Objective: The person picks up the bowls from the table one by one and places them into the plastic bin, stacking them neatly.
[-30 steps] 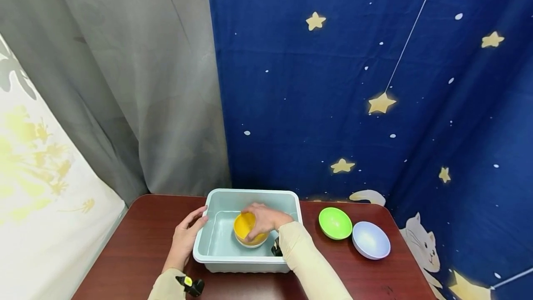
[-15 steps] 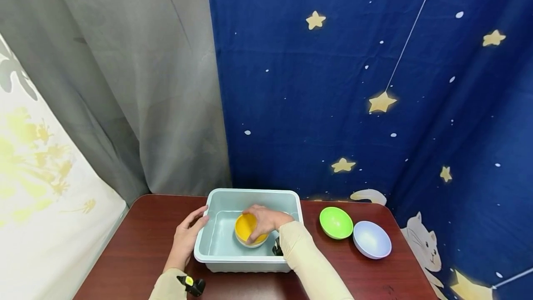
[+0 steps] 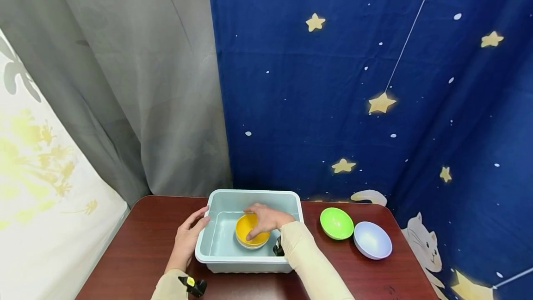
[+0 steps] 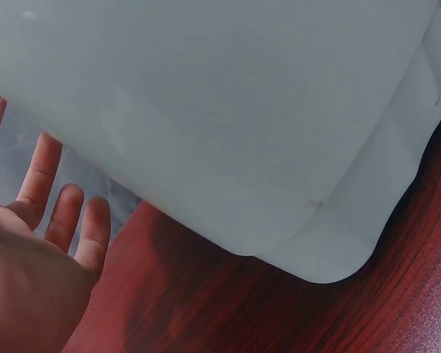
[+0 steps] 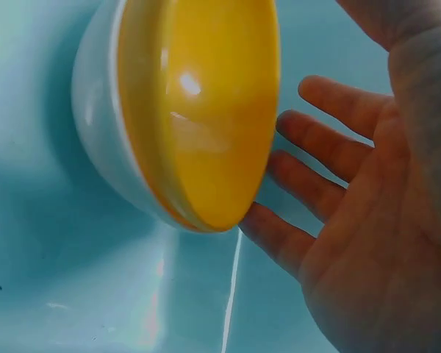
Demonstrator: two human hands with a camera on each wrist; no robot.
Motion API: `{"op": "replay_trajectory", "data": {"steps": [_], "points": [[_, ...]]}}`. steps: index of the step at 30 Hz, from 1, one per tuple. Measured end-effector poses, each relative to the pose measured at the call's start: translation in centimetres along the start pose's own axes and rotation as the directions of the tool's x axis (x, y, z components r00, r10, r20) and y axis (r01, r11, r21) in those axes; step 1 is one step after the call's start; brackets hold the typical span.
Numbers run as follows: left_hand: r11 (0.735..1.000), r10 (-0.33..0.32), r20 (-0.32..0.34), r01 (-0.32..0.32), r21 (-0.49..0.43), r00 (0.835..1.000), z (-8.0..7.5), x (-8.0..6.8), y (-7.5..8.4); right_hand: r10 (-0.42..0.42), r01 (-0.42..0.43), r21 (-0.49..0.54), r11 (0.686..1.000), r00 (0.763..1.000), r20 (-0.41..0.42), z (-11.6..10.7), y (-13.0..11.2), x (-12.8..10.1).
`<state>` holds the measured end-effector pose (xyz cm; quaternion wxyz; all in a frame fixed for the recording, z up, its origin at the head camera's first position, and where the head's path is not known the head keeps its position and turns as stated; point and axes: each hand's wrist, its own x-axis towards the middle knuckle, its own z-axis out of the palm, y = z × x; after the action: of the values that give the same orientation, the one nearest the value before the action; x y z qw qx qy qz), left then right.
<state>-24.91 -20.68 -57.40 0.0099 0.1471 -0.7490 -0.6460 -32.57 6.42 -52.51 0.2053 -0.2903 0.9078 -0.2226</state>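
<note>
Yellow bowl (image 3: 248, 228), nested in a white bowl (image 5: 95, 118) inside the pale tub (image 3: 254, 196), could slip from my right hand (image 3: 266, 219): the relaxed fingers only touch its rim. My left hand (image 3: 188, 237), fingers spread, rests against the tub's outer wall on the bench (image 3: 137, 244).

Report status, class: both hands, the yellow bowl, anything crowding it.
Left hand open, resting on the tub rim. Right hand open, fingers touching the yellow bowl nested in a white bowl. Green bowl and lilac bowl outside, apart.
</note>
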Motion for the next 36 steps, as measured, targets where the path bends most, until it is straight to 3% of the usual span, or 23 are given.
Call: {"op": "replay_trajectory", "data": {"steps": [10, 19, 28, 36], "points": [[1.000, -0.015, 0.022, 0.015, -0.013, 1.000, 0.0, -0.1, 0.0, -0.002, 0.004, 0.054, 0.999, 0.999, -0.050, -0.8, 0.1, -0.4], [1.000, 0.002, 0.003, -0.002, -0.008, 1.000, 0.0, -0.3, -0.1, -0.028, 0.047, 0.275, 0.960, 0.997, -0.073, -2.6, -0.1, -1.3], [1.000, -0.002, -0.004, 0.002, 0.004, 1.000, -0.2, -0.7, 0.1, -0.037, 0.071, 0.266, 0.961, 0.991, -0.131, -4.8, -0.9, -3.0], [1.000, 0.002, 0.001, -0.003, 0.007, 1.000, 0.1, -0.9, -0.1, -0.032, 0.086, 0.208, 0.974, 0.968, -0.249, -6.4, -0.1, -5.2]]}}
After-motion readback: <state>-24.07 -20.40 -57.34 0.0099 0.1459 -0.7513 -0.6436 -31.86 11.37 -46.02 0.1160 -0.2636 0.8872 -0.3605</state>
